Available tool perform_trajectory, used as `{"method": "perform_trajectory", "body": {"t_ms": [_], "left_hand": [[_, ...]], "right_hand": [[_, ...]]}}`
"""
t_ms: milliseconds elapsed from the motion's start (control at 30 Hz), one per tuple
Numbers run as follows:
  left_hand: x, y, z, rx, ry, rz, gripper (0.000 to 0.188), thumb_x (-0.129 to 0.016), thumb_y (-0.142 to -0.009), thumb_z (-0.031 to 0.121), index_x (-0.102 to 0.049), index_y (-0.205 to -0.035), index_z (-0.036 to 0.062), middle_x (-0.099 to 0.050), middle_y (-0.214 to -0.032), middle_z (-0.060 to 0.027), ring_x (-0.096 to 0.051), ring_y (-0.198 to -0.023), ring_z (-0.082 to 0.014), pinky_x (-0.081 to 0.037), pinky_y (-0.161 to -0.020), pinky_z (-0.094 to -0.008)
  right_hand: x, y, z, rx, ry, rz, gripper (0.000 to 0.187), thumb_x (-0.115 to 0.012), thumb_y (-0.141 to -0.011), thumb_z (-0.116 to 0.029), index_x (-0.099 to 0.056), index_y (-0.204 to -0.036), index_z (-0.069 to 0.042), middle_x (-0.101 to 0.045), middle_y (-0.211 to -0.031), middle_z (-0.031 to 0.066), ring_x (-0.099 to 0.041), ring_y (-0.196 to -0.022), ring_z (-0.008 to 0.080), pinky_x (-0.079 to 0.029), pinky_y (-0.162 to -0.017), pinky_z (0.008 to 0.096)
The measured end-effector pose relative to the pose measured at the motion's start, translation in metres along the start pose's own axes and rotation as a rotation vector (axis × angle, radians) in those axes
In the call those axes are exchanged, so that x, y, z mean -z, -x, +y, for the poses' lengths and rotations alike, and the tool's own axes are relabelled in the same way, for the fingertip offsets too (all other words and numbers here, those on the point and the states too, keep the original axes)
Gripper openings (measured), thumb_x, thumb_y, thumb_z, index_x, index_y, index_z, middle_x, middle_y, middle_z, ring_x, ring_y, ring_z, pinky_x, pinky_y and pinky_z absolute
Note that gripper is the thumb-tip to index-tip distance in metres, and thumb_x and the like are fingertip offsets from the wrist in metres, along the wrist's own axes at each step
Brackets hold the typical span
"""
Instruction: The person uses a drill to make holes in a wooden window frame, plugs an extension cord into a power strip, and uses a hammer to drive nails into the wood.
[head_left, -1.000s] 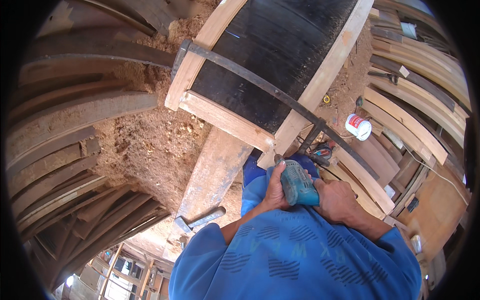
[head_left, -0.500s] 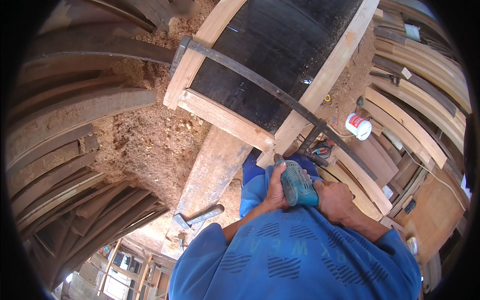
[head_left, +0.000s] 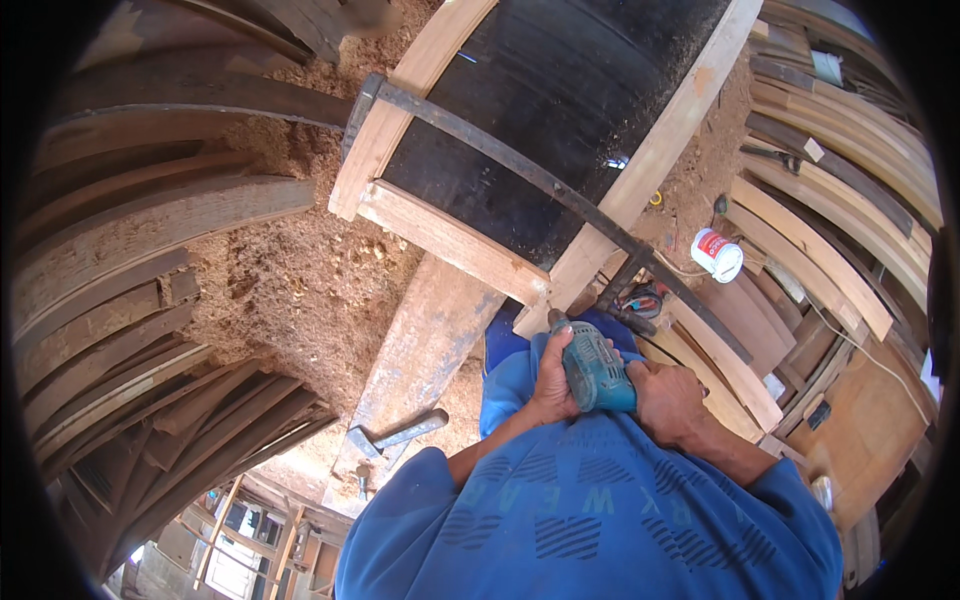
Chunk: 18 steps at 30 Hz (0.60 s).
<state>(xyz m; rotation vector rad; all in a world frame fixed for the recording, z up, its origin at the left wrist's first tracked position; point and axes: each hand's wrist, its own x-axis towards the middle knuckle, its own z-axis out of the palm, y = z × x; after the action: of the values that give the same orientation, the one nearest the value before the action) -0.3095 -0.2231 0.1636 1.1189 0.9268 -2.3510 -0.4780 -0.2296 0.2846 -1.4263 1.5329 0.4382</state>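
Observation:
A teal power drill [head_left: 597,372] lies between my two hands, close to my belly. My left hand [head_left: 553,378] is wrapped round its front part. At its rear end my right hand [head_left: 668,400] grips the handle, most of which is hidden by the fingers. The drill's nose points at the near corner of a wooden frame [head_left: 455,242]; whether a bit enters the wood is too small to tell. Across the frame, over a dark panel [head_left: 520,110], lies a long metal bar clamp [head_left: 500,150] with its jaw at the left rail.
A hammer [head_left: 400,432] rests on a worn plank [head_left: 425,340] at the left. Wood shavings [head_left: 290,280] cover the floor. Boards are stacked on both sides. To the right stand a white and red tub [head_left: 718,256] and another power tool [head_left: 642,300] beside the clamp.
Almost nothing differs. The view has shifted very slightly, while both hands keep the drill at the same corner of the frame.

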Motion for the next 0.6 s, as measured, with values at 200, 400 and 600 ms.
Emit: {"method": "perform_trajectory", "body": {"t_ms": [200,400,600], "left_hand": [[-0.0001,-0.0023,-0.0016,-0.034,-0.007,0.002,0.060,-0.058,-0.092,0.047,-0.056,-0.120,-0.0056,-0.064,-0.113,-0.0242,-0.065,-0.101,-0.0369,-0.054,-0.094,-0.0501],[-0.0022,-0.0005,0.0013,-0.029,-0.008,0.001,0.061,-0.058,-0.091,0.048,-0.056,-0.120,-0.0056,-0.064,-0.113,-0.0240,-0.065,-0.102,-0.0367,-0.054,-0.094,-0.0495],[-0.0015,-0.0012,0.0012,-0.030,-0.002,-0.007,0.061,-0.059,-0.090,0.047,-0.055,-0.121,-0.0059,-0.064,-0.114,-0.0236,-0.064,-0.103,-0.0365,-0.053,-0.096,-0.0495]], "right_hand": [[0.0023,-0.0027,0.0024,0.009,0.013,-0.004,0.019,-0.056,-0.084,-0.015,-0.059,-0.094,0.000,-0.068,-0.085,0.0217,-0.069,-0.075,0.0394,-0.053,-0.068,0.0509],[0.0021,-0.0039,-0.0003,0.000,-0.023,0.028,0.017,-0.057,-0.083,-0.015,-0.058,-0.093,-0.001,-0.067,-0.085,0.0218,-0.068,-0.076,0.0414,-0.051,-0.069,0.0518],[0.0005,-0.0051,-0.0002,-0.002,0.013,0.032,0.017,-0.058,-0.082,-0.015,-0.058,-0.092,-0.001,-0.067,-0.084,0.0214,-0.068,-0.073,0.0405,-0.051,-0.068,0.0510]]}}
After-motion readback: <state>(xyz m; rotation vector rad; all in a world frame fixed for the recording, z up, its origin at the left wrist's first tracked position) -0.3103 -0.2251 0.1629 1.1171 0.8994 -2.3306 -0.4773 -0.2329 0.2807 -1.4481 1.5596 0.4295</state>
